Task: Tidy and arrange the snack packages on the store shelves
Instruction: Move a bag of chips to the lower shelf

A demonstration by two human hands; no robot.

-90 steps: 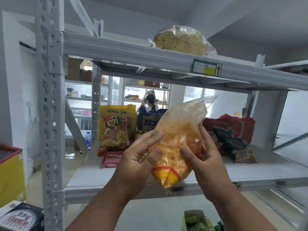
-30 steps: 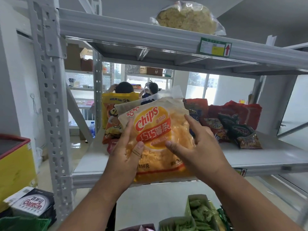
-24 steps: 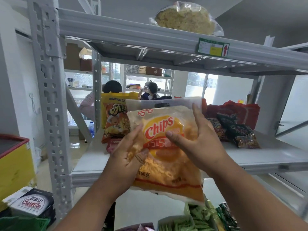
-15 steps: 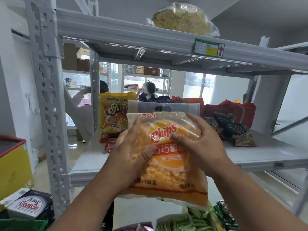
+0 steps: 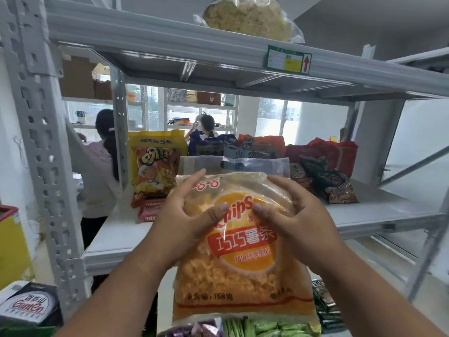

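The left hand [image 5: 187, 222] grips the upper left side of the chips bag [image 5: 243, 271], thumb on the printed front and fingers curled round its edge. The right hand [image 5: 294, 220] grips the upper right side the same way, thumb near the logo. The bag hangs upright between both hands, held in the air in front of the middle shelf [image 5: 379, 212], its clear top flap level with the packages behind it and its lower edge below the shelf's front lip.

At far left a yellow bin [image 5: 12, 249] stands by the rack post [image 5: 41, 147], with a dark box [image 5: 29, 307] below it. Behind the rack a person in a light top [image 5: 97, 176] faces away. On the shelf's left end an orange snack bag [image 5: 153, 176] leans upright against a yellow bag [image 5: 155, 139], with pink wafer packs [image 5: 148, 210] lying flat at its foot. Further back, dark blue packs [image 5: 213, 147] stand behind the held bag; to the right, red bags [image 5: 332, 152] stand behind dark packets [image 5: 337, 188] that lean on them. On the top shelf [image 5: 170, 37] a clear bag of pale crisps [image 5: 247, 15] lies above a green price label [image 5: 289, 59]. Below the held bag, green packets [image 5: 262, 328] show at the bottom edge.
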